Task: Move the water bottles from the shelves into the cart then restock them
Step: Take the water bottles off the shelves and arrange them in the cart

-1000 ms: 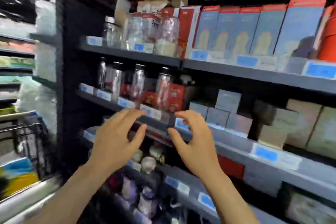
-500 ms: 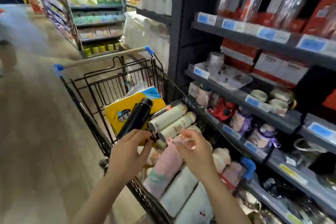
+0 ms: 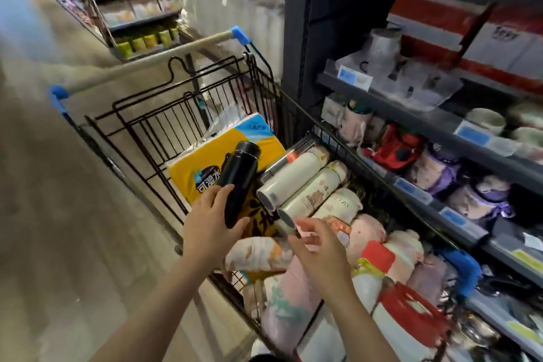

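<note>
A black wire cart (image 3: 164, 114) stands beside the dark shelves (image 3: 426, 123). My left hand (image 3: 208, 220) grips the lower end of a black water bottle (image 3: 239, 176), which tilts up over a yellow tissue pack (image 3: 205, 164). Cream water bottles (image 3: 293, 178) lie side by side in the cart, with pink and white ones (image 3: 367, 244) nearer me. My right hand (image 3: 320, 250) hovers over them with fingers spread and holds nothing.
The shelves on the right carry mugs (image 3: 486, 120), purple-wrapped cups (image 3: 479, 197), a red item (image 3: 396, 145) and boxes above. The cart's handle (image 3: 141, 62) points into the aisle. Another shelving row (image 3: 129, 0) stands far left across the bare floor.
One second ago both hands reached toward the upper shelf. The view then swung down to the cart, and my left hand now grips the black bottle while the right hovers.
</note>
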Demonstrator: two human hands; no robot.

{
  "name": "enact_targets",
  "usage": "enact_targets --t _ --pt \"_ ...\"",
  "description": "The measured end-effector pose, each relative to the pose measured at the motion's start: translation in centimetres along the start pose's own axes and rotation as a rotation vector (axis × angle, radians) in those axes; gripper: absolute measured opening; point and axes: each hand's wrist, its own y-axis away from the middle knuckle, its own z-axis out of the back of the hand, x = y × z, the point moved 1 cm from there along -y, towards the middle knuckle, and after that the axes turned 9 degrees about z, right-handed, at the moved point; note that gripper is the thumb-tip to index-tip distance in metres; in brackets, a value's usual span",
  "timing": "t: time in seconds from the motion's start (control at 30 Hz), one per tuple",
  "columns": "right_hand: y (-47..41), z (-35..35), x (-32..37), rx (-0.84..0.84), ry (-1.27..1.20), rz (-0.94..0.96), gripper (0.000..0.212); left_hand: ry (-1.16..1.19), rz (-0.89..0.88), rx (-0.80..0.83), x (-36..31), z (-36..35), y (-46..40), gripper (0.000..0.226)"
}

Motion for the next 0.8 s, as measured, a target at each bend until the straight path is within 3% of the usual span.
enact_targets --t 0.2,0.3,0.47,0.67,0.8 --pt "-3.1 -1.5 -0.5 0.021 0.031 -0.083 0.030 -0.101 0.130 0.088 1.2 -4.5 -6.9 0.099" --pt "-3.5 -1.9 -0.7 0.002 0.058 -0.112 0.028 -0.152 0.115 0.192 1.5 -6.2 -8.9 0.103" --pt "-3.7 -2.9 -0.7 -0.059 0.093 -0.151 0.028 -0.158 0.072 0.232 1.8 -7.2 -9.6 0.112" --pt "-3.3 -4.8 0.7 -0.210 0.145 -0.208 0.027 0.020 0.089 0.288 2.5 -6.5 -10.2 0.106" --pt "-3.2 -6.6 1.3 -0.264 0.116 -0.247 0.032 0.140 -0.001 0.284 3.1 -5.3 -10.5 0.103"
